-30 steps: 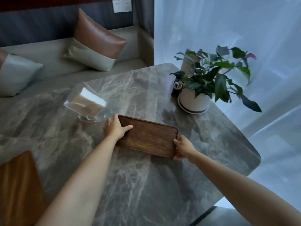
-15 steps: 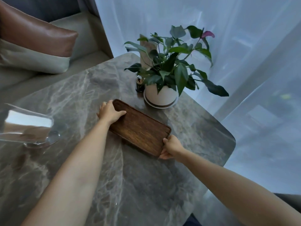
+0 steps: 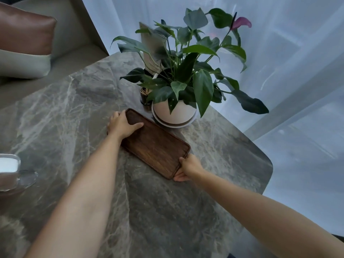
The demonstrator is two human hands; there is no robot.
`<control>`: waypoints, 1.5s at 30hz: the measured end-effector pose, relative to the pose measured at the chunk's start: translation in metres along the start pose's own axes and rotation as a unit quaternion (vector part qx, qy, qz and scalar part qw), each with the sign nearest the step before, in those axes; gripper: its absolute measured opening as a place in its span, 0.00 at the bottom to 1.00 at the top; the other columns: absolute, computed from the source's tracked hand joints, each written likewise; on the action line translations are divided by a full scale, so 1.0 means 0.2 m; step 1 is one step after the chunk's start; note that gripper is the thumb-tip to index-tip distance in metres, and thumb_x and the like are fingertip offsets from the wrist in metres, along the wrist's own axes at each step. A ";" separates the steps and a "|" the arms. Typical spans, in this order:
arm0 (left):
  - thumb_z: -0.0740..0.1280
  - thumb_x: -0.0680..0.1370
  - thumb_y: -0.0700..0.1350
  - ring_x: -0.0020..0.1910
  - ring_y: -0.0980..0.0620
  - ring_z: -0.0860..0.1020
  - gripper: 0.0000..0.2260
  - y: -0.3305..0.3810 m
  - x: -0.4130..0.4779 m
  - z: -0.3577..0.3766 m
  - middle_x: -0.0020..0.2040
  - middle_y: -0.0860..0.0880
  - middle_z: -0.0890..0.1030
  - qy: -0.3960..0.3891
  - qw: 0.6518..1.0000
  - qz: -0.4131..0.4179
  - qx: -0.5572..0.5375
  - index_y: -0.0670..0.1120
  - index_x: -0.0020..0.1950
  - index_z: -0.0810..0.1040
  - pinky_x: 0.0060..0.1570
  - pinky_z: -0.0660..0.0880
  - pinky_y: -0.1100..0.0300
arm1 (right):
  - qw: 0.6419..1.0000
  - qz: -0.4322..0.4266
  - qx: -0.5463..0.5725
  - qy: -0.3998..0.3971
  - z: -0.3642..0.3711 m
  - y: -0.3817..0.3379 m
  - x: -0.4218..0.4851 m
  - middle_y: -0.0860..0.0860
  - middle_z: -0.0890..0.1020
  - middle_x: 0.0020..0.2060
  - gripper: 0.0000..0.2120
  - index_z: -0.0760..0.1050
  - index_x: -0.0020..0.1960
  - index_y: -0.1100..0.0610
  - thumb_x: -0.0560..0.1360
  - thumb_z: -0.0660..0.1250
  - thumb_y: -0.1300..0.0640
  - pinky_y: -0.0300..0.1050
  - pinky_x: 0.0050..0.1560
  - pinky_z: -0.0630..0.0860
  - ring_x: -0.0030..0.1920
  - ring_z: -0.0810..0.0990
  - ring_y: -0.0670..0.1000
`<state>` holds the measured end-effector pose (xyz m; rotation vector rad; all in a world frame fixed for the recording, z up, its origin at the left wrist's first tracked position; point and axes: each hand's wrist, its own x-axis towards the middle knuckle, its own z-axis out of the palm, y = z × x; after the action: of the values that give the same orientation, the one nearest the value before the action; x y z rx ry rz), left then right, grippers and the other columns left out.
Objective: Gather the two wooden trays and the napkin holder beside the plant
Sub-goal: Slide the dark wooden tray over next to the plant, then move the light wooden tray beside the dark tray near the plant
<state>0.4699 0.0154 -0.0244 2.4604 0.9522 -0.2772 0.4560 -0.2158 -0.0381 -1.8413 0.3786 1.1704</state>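
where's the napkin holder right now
In the head view the napkin holder sits at the far left edge of the table, cut off by the frame, well left of the tray and plant.

Grey marble table (image 3: 78,112) with pale veins, rounded corner at right. Sheer white curtain (image 3: 288,58) fills the back and right – soft daylight coming through it. Upper left, a grey-green sofa (image 3: 74,34) with a cushion (image 3: 24,43) – brown top, pale lower half. Dim, cool light overall.
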 end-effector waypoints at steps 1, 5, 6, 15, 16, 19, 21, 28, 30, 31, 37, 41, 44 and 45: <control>0.69 0.70 0.61 0.71 0.38 0.61 0.38 0.00 0.01 0.01 0.72 0.39 0.64 0.002 1.000 0.006 0.006 0.44 0.73 0.61 0.69 0.62 0.45 | 1.000 0.004 0.002 -0.001 0.00 -0.01 0.00 0.61 0.77 0.28 0.08 0.62 0.51 0.62 0.81 0.49 0.57 0.42 0.22 0.78 0.19 0.77 0.50; 0.69 0.70 0.61 0.72 0.39 0.62 0.39 0.00 0.04 0.02 0.72 0.39 0.63 0.002 0.999 0.033 0.010 0.43 0.73 0.59 0.70 0.62 0.45 | 1.000 0.004 0.010 0.002 0.01 -0.03 -0.02 0.61 0.76 0.28 0.12 0.63 0.43 0.63 0.81 0.48 0.57 0.40 0.18 0.76 0.15 0.75 0.48; 0.69 0.70 0.61 0.72 0.39 0.61 0.40 0.00 0.04 0.02 0.73 0.40 0.62 0.000 0.999 0.039 0.007 0.43 0.74 0.58 0.71 0.61 0.45 | 1.000 0.001 0.012 0.005 0.00 -0.04 -0.02 0.61 0.76 0.28 0.13 0.63 0.42 0.63 0.81 0.48 0.57 0.39 0.18 0.75 0.14 0.75 0.48; 0.67 0.70 0.63 0.78 0.49 0.45 0.47 0.01 0.03 0.04 0.79 0.46 0.45 -0.055 0.992 0.074 0.089 0.43 0.76 0.44 0.75 0.45 0.44 | 1.000 -0.001 0.007 0.011 -0.01 -0.07 -0.06 0.60 0.75 0.28 0.14 0.65 0.43 0.64 0.81 0.49 0.57 0.39 0.18 0.75 0.14 0.74 0.48; 0.66 0.70 0.64 0.78 0.49 0.43 0.48 0.01 0.03 0.03 0.79 0.46 0.44 -0.061 0.991 0.074 0.096 0.43 0.76 0.43 0.75 0.44 0.43 | 1.000 -0.003 0.002 0.014 -0.01 -0.06 -0.06 0.60 0.75 0.28 0.11 0.64 0.47 0.64 0.81 0.50 0.57 0.39 0.18 0.75 0.14 0.75 0.48; 0.64 0.70 0.65 0.77 0.48 0.41 0.48 0.01 0.00 0.02 0.78 0.45 0.41 -0.069 0.988 0.072 0.115 0.44 0.76 0.41 0.74 0.43 0.42 | 1.000 -0.015 -0.009 0.020 -0.02 -0.06 -0.07 0.60 0.76 0.28 0.08 0.64 0.52 0.62 0.81 0.51 0.57 0.39 0.18 0.75 0.15 0.75 0.48; 0.63 0.71 0.66 0.77 0.47 0.40 0.47 0.01 -0.02 0.00 0.78 0.44 0.39 -0.058 0.989 0.069 0.117 0.45 0.76 0.40 0.74 0.42 0.41 | 0.999 -0.022 -0.015 0.029 -0.03 -0.07 -0.09 0.60 0.76 0.28 0.11 0.66 0.47 0.63 0.81 0.53 0.56 0.40 0.20 0.76 0.16 0.76 0.49; 0.54 0.77 0.62 0.77 0.47 0.39 0.37 -0.06 -0.17 -0.04 0.78 0.44 0.39 -0.014 0.987 0.085 0.138 0.45 0.76 0.40 0.75 0.41 0.43 | 0.982 -0.111 -0.100 0.114 -0.06 -0.09 -0.19 0.62 0.80 0.33 0.16 0.67 0.34 0.59 0.79 0.56 0.55 0.56 0.39 0.80 0.34 0.81 0.60; 0.52 0.79 0.60 0.77 0.47 0.39 0.34 -0.10 -0.23 -0.08 0.78 0.44 0.38 -0.001 0.985 0.083 0.149 0.45 0.76 0.40 0.75 0.41 0.44 | 0.961 -0.157 -0.175 0.146 -0.06 -0.10 -0.23 0.62 0.81 0.43 0.12 0.69 0.42 0.59 0.78 0.57 0.52 0.58 0.44 0.77 0.42 0.80 0.60; 0.51 0.79 0.59 0.77 0.47 0.39 0.33 -0.12 -0.26 -0.10 0.78 0.44 0.38 0.008 0.985 0.080 0.151 0.45 0.76 0.41 0.75 0.40 0.44 | 0.950 -0.173 -0.213 0.151 -0.05 -0.12 -0.26 0.61 0.80 0.47 0.12 0.69 0.48 0.60 0.78 0.56 0.51 0.53 0.44 0.75 0.44 0.78 0.59; 0.49 0.81 0.56 0.77 0.49 0.41 0.29 -0.28 -0.49 -0.31 0.78 0.46 0.40 0.101 0.981 0.070 0.148 0.47 0.76 0.42 0.75 0.41 0.47 | 0.875 -0.262 -0.378 0.152 0.09 -0.23 -0.44 0.60 0.60 0.73 0.29 0.50 0.74 0.57 0.79 0.52 0.45 0.55 0.68 0.63 0.72 0.61 0.61; 0.49 0.81 0.56 0.77 0.50 0.41 0.29 -0.45 -0.67 -0.45 0.78 0.46 0.42 0.135 0.980 0.049 0.140 0.47 0.76 0.42 0.75 0.41 0.47 | 0.818 -0.334 -0.441 0.160 0.26 -0.30 -0.56 0.57 0.47 0.77 0.32 0.42 0.76 0.56 0.79 0.49 0.43 0.55 0.74 0.52 0.76 0.48 0.58; 0.50 0.81 0.55 0.77 0.50 0.41 0.29 -0.59 -0.80 -0.54 0.78 0.47 0.42 0.152 0.981 0.010 0.119 0.47 0.76 0.43 0.75 0.42 0.47 | 0.774 -0.387 -0.475 0.156 0.42 -0.36 -0.65 0.57 0.42 0.76 0.33 0.39 0.75 0.57 0.79 0.48 0.42 0.54 0.75 0.48 0.76 0.43 0.57; 0.50 0.81 0.55 0.77 0.50 0.42 0.28 -0.65 -0.86 -0.57 0.78 0.47 0.42 0.161 0.980 -0.007 0.115 0.47 0.76 0.43 0.75 0.42 0.47 | 0.762 -0.405 -0.482 0.151 0.49 -0.38 -0.69 0.57 0.41 0.76 0.33 0.38 0.75 0.56 0.79 0.48 0.42 0.55 0.75 0.47 0.76 0.42 0.57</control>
<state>0.2561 0.0574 0.0873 2.7692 1.1227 0.0108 0.3800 -0.1219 0.1016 -2.6306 -0.9900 0.4042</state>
